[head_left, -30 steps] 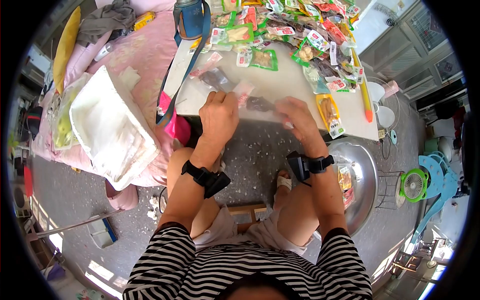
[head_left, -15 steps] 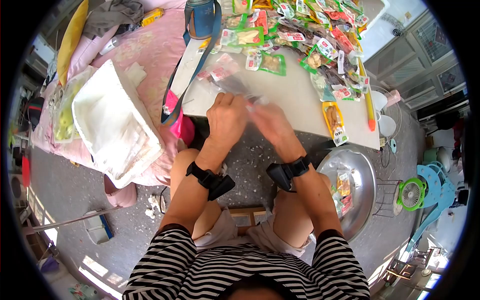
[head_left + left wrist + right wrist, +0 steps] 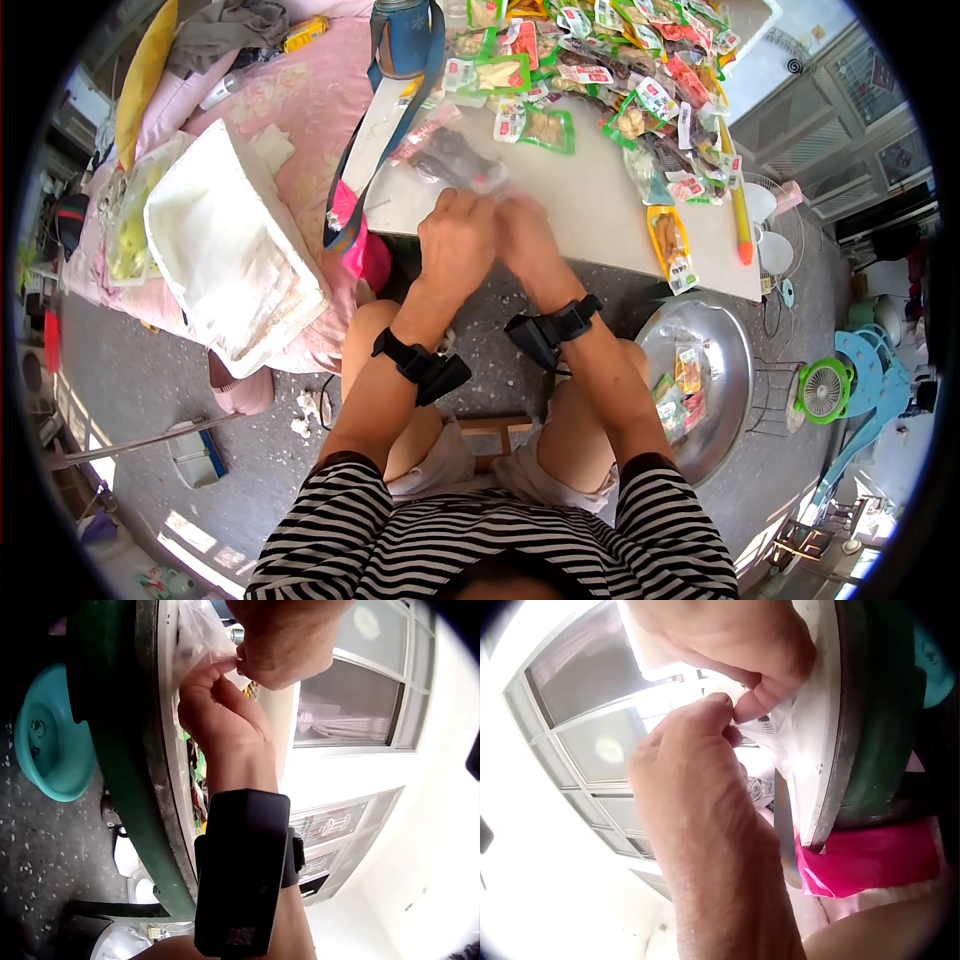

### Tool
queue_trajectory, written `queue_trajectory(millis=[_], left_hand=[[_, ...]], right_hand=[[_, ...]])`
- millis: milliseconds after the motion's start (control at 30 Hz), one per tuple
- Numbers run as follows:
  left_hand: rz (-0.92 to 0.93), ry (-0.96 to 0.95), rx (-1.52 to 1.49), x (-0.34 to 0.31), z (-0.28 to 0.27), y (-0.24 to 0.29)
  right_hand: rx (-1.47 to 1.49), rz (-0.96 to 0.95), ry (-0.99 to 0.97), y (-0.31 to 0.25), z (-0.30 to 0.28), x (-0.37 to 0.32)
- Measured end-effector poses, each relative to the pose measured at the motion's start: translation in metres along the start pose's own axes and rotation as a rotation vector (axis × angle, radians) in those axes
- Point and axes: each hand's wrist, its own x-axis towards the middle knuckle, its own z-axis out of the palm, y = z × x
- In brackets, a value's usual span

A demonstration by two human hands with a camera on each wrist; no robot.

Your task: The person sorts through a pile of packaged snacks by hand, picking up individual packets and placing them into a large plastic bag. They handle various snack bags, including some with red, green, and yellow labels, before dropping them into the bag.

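A clear plastic bag with dark contents lies at the table's near edge, its lower end reaching the fingers. My left hand pinches that end, fingers curled. Close against it, slightly blurred, is my right hand, thumb and fingers on the same end. In the left wrist view, the right hand pinches the clear film beside the left hand. The right wrist view shows the left hand below the right hand, fingertips meeting at the plastic.
Many colourful food packets cover the table's far right; a yellow packet lies near its front edge. A blue flask with a strap stands left. A metal basin holds packets at right; a white foam box sits left.
The right hand has moved left to meet the left hand. The bag's dark part, earlier stretched between the hands, now lies beyond them. More packets show in the basin.
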Motion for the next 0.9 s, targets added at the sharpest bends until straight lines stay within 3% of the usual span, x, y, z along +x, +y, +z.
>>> queue_trajectory(millis=[100, 200, 300, 400, 500, 600, 800, 900], left_hand=[[-0.062, -0.069, 0.025, -0.003, 0.001, -0.003], [-0.113, -0.113, 0.041, -0.005, 0.002, -0.006], [-0.093, -0.101, 0.027, -0.005, 0.001, -0.004], [-0.079, -0.095, 0.02, -0.005, 0.001, -0.001], [-0.11, -0.153, 0.058, -0.007, 0.002, 0.002], [-0.101, -0.171, 0.087, -0.008, 0.001, 0.005], [0.003, -0.035, 0.068, 0.002, -0.002, 0.022], [0.109, 0.068, 0.081, 0.0, 0.004, 0.021]], right_hand=[[-0.094, 0.094, -0.146, -0.011, -0.01, 0.004], [-0.553, 0.005, -0.133, -0.047, -0.015, -0.016], [-0.857, -0.095, 0.035, -0.072, -0.035, -0.017], [-0.841, -0.333, 0.128, -0.067, -0.047, -0.001], [-0.791, -0.249, 0.263, -0.059, -0.019, 0.005], [-0.952, -0.261, 0.102, -0.046, -0.027, 0.028], [-0.419, -0.148, 0.067, -0.072, -0.027, 0.008], [-0.297, -0.116, 0.08, -0.082, -0.031, -0.003]])
